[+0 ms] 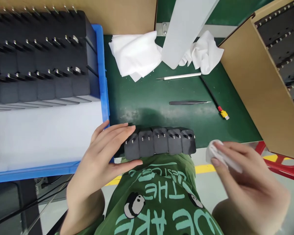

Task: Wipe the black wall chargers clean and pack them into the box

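1. Head view: found five blk plug adapters [160, 142] in a row, prongs up, along near edge of green bench [142, 93].
2. Noted L hand [100, 153] spread wide, thumb and fingers about row's left end (contact: can't tell).
3. Noted R hand [247, 173] pinching wadded white cloth [215, 153], right of row, apart from it.
4. Logged beyond row: blk tweezers [188, 102], yellow USB plug [224, 114].
5. Logged at left: blue tray [103, 81] w/ more adapters.
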Demonstrator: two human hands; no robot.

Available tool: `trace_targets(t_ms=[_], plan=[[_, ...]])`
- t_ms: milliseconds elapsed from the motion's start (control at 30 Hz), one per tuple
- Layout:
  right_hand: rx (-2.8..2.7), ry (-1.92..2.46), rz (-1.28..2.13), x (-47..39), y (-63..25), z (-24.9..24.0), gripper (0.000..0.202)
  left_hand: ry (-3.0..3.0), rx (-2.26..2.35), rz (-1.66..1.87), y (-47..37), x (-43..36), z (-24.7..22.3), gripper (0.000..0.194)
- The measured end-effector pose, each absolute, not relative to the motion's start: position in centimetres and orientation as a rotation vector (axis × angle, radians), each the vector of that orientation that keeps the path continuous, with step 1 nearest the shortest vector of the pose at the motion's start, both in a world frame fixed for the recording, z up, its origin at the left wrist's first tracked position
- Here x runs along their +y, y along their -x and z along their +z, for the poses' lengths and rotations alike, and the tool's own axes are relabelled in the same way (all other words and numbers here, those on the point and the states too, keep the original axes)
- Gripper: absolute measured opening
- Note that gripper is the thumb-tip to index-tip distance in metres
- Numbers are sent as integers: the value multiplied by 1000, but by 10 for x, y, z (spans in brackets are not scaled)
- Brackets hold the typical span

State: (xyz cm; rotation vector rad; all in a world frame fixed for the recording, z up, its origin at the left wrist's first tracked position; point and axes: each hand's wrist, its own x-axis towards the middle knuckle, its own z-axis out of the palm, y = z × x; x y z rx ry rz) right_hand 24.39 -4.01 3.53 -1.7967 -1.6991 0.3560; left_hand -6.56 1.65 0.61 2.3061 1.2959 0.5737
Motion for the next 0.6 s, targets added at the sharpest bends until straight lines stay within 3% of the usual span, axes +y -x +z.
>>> trace_targets(t_ms=[133,367,433,600], plan=[[-1904,1720,292,-41,-219,41,63,-2319,1271,570,61,22,4,66],[-2220,1643,157,-40,-200,28,64,-2316,1205,572,60,25,1,56],[-2361,1544,162,-36,-187,29,58,-2308,1205,576,60,25,1,54],[-2508,1164,20,-16,-138,31,20,-2280,1200,588,61,26,0,49]])
